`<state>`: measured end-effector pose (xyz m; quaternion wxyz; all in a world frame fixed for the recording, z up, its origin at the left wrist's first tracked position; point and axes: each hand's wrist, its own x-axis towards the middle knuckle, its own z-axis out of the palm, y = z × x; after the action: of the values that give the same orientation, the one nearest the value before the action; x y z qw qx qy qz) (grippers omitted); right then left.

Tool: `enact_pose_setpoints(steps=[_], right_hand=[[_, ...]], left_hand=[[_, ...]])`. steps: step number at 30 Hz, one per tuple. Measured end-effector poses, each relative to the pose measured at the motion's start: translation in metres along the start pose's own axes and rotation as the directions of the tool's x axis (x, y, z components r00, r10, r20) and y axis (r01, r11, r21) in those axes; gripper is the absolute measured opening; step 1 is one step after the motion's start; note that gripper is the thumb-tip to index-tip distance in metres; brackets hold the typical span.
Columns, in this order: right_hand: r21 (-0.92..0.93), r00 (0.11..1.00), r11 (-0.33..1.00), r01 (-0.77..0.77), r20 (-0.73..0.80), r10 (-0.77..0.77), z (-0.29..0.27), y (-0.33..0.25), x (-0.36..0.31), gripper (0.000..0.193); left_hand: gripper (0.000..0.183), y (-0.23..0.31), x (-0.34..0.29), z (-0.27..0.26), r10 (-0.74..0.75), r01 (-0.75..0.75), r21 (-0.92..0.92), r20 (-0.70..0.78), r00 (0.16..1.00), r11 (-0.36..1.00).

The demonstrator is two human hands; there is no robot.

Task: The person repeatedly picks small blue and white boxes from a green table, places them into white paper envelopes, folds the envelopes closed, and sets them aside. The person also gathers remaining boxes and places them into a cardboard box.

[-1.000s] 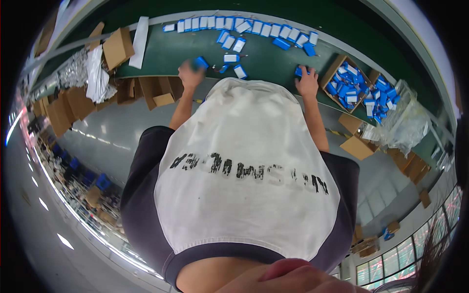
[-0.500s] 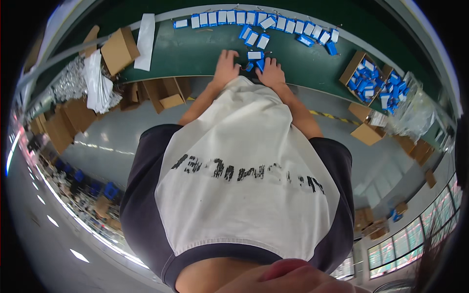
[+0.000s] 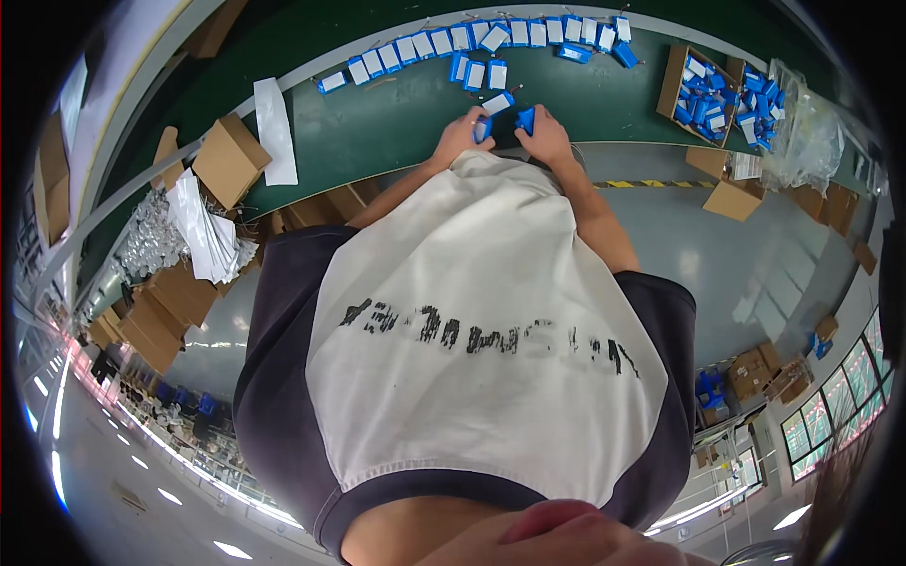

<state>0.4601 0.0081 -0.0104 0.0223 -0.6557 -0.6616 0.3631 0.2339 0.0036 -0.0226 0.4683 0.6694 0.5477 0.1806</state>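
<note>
At the near edge of the green bench, my left hand (image 3: 462, 137) is closed round a blue battery pack (image 3: 482, 128) with a pale label. My right hand (image 3: 547, 137) grips a second blue battery pack (image 3: 525, 120) between thumb and fingers. The two packs are held a short way apart. Just beyond them a white-labelled battery pack (image 3: 497, 103) lies tilted on the bench, a short lead at its upper corner. Farther off, three more packs (image 3: 474, 75) lie close together, below a long curved row of blue packs (image 3: 425, 44).
On the right, a cardboard box (image 3: 672, 83) holds many blue packs, beside more packs (image 3: 755, 106) and clear plastic wrap (image 3: 807, 137). A white strip (image 3: 275, 132) and an open carton (image 3: 229, 160) are on the left. The green bench (image 3: 377, 123) spans the front.
My hands have taken hold of the two small packs between them and drawn them apart. The labelled pack beyond has tilted. The whole view has turned slightly.
</note>
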Motion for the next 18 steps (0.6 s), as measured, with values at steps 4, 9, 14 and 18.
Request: enact_pose_setpoints(steps=[4,9,14,18], right_hand=[[-0.250,0.913,0.891,0.379,-0.059,-0.405,-0.011,-0.028,0.014,0.050],[-0.548,0.811,0.637,0.542,0.143,-0.567,0.006,-0.048,0.042,0.037],[-0.490,0.836,0.686,0.537,0.201,-0.511,0.010,-0.039,0.045,0.038],[-0.349,0.857,0.796,0.494,0.349,-0.379,-0.002,-0.019,0.051,0.049]], left_hand=[[0.048,0.020,0.018,-0.032,-0.257,0.242,-0.086,-0.357,0.898,0.966],[0.064,0.023,0.079,-0.049,-0.059,0.208,0.324,-0.415,0.908,0.923],[0.083,0.026,0.093,-0.034,-0.198,0.320,0.434,-0.302,0.932,0.842],[0.082,0.028,0.096,-0.028,-0.279,0.377,0.365,-0.295,0.914,0.851]])
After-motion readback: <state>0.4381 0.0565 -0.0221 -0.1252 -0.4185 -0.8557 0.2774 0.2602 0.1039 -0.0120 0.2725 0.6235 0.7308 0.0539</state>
